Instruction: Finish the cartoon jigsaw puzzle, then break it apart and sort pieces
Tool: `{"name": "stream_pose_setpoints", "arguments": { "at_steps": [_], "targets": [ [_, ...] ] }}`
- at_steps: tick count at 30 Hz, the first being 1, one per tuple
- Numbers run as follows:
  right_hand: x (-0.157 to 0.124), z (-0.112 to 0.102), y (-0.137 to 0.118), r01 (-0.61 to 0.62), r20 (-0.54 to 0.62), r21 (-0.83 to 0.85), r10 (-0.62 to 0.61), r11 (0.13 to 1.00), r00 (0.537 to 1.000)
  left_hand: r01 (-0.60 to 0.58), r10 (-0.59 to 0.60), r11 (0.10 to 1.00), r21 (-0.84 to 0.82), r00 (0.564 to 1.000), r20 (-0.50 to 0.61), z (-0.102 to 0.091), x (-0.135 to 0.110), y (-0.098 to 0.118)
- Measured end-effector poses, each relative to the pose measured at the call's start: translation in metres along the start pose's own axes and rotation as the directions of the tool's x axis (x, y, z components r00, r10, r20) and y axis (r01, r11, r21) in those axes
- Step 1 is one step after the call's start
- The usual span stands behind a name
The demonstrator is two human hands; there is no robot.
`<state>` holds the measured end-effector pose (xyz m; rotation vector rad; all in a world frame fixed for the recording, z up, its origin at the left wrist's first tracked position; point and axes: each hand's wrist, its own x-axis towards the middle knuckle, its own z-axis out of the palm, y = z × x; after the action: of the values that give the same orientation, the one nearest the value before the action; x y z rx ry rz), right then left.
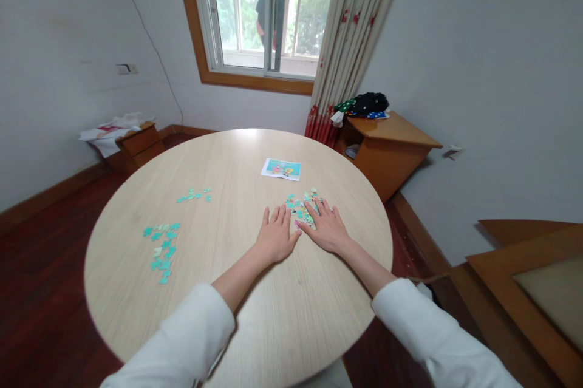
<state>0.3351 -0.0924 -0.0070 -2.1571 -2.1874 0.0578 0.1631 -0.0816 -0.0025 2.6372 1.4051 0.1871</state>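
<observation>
My left hand (276,234) lies flat on the round table, fingers spread, just left of a pile of jigsaw puzzle pieces (300,211). Over the right part of that pile rests my right hand (327,227), its fingers apart and covering some pieces. The pile is mostly teal and green with bits of other colours. Behind it lies a small picture sheet (281,169) with colourful cartoon figures on a teal ground. Teal pieces (164,248) form a loose cluster on the table's left side. A smaller group of pieces (195,195) sits farther back.
The round wooden table (237,291) fills the middle. Beyond its right edge stands a brown cabinet (396,139) with dark cloths on top. A wooden chair (537,272) is at the right. At the left, a small wooden stand (142,146) bears white cloth. A person is visible outside the window.
</observation>
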Motion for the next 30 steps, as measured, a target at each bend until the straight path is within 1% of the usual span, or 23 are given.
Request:
{"name": "stream_pose_setpoints", "arguments": {
  "at_steps": [4, 7, 10, 12, 15, 17, 20, 23, 27, 30],
  "targets": [
    [0.011, -0.001, 0.007, 0.025, 0.007, -0.016, -0.025, 1.000, 1.000, 0.036, -0.036, 0.999, -0.017, 0.999, -0.012, -0.002, 0.009, 0.003],
    [0.013, -0.001, 0.009, 0.057, -0.031, -0.007, -0.057, 0.998, 0.998, 0.025, -0.028, 0.996, -0.082, 0.999, -0.032, -0.002, 0.011, 0.000],
    [0.010, 0.000, 0.009, 0.082, -0.151, 0.037, -0.075, 0.996, 0.986, 0.008, -0.025, 0.981, -0.193, 0.996, -0.088, -0.001, 0.013, -0.014],
    [0.008, -0.001, 0.010, 0.087, -0.262, 0.065, -0.067, 0.994, 0.963, 0.016, -0.059, 0.962, -0.274, 0.987, -0.148, 0.001, 0.015, -0.028],
    [0.007, -0.001, 0.012, 0.110, -0.403, 0.092, -0.063, 0.990, 0.913, 0.019, -0.141, 0.903, -0.430, 0.957, -0.255, 0.003, 0.018, -0.052],
    [0.008, -0.002, 0.014, 0.133, -0.452, 0.112, -0.069, 0.985, 0.890, 0.013, -0.188, 0.869, -0.494, 0.933, -0.306, 0.002, 0.019, -0.065],
    [0.011, -0.003, 0.015, 0.163, -0.477, 0.122, -0.086, 0.979, 0.875, 0.005, -0.231, 0.842, -0.539, 0.907, -0.352, -0.003, 0.018, -0.079],
    [0.015, -0.003, 0.013, 0.193, -0.486, 0.096, -0.123, 0.976, 0.865, 0.020, -0.274, 0.822, -0.569, 0.890, -0.364, -0.009, 0.015, -0.086],
    [0.019, -0.005, 0.008, 0.246, -0.482, 0.052, -0.192, 0.968, 0.855, 0.070, -0.372, 0.767, -0.638, 0.859, -0.352, -0.017, 0.011, -0.087],
    [0.019, -0.006, 0.005, 0.256, -0.498, 0.047, -0.200, 0.966, 0.844, 0.093, -0.412, 0.734, -0.673, 0.848, -0.333, -0.020, 0.009, -0.085]
  ]
}}
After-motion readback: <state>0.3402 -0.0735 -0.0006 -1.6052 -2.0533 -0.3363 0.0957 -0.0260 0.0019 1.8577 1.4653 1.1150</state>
